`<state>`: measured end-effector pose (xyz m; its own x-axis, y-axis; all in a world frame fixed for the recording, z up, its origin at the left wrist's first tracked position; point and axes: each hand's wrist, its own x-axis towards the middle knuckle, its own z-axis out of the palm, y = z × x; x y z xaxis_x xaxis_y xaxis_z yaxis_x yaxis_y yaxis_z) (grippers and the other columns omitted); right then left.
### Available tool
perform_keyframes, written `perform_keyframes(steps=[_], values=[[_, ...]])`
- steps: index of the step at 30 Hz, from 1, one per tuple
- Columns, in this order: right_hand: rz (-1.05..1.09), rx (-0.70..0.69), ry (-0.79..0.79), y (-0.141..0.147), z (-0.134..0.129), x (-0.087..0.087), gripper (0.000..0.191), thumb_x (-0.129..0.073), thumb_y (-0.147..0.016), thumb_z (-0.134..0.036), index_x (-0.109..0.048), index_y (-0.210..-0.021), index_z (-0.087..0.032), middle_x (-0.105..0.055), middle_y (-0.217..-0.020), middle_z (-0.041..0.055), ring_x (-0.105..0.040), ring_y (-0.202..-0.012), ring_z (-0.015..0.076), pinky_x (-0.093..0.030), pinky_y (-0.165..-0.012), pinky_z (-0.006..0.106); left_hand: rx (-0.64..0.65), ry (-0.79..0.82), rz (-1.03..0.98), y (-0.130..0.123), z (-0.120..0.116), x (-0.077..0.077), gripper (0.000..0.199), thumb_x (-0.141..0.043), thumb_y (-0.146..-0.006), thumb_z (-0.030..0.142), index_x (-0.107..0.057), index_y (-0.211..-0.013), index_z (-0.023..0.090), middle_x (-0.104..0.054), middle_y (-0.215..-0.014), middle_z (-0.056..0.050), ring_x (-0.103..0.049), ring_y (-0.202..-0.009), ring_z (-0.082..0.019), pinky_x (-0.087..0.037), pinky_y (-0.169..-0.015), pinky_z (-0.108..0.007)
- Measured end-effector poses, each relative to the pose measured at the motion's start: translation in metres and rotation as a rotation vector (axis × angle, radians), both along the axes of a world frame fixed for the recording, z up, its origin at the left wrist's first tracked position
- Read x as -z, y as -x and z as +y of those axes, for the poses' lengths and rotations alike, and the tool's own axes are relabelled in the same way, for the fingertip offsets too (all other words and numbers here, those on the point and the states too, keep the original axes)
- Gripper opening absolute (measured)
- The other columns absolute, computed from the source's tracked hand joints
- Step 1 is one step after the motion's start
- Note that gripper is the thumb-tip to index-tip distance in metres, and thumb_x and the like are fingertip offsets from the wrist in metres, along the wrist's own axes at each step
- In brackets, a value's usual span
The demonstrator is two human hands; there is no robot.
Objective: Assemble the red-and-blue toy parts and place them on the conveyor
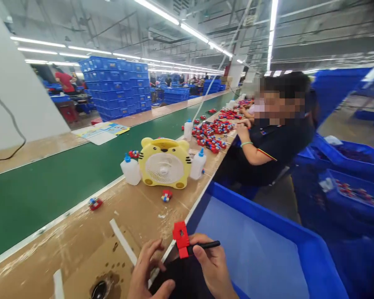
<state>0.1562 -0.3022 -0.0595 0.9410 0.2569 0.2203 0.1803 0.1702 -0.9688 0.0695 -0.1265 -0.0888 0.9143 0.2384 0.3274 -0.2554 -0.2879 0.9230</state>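
Note:
My right hand (212,265) is closed around a slim black stick-like tool (210,245), and a red plastic toy piece (181,235) stands up at its fingertips. Whether the tool is joined to the red piece I cannot tell. To the left, my left hand (149,270) has its fingers apart and slightly curled, with nothing in them. Ahead on the bench (137,211) lie two small red-and-blue toy pieces, one (166,196) in front of the yellow animal-faced fan (165,164) and another (95,203) near the green belt.
White squeeze bottles (131,170) with blue caps flank the fan. A large blue bin (252,245) sits at the right, below the bench edge. Beyond it a co-worker (268,141) sits by a heap of red toy pieces (210,135). A green conveyor belt (50,187) runs along the left.

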Motion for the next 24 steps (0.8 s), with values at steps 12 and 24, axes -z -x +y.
perform_keyframes(steps=[12,24], values=[[-0.088,-0.355,0.024,0.022,0.032,-0.006,0.026,-0.059,-0.09,-0.049,-0.072,-0.089,-0.027,-0.068,-0.075,0.0036,-0.063,-0.069,0.021,-0.048,-0.066,0.033,-0.102,0.009,0.041,0.024,0.012,-0.012,0.076,-0.071,-0.079,0.054,-0.045,-0.142,0.022,-0.053,-0.139,-0.014,-0.055,-0.125,-0.031,-0.048,-0.105,-0.041],[0.169,-0.084,0.201,-0.043,-0.022,0.023,0.039,-0.058,-0.088,-0.055,-0.069,-0.098,-0.019,-0.074,-0.092,0.0082,-0.071,-0.087,0.0261,-0.056,-0.081,0.041,-0.094,-0.52,0.093,-0.013,0.019,0.01,0.052,-0.065,-0.081,0.03,-0.058,-0.133,0.025,-0.053,-0.14,-0.012,-0.054,-0.126,-0.032,-0.051,-0.101,-0.045]])
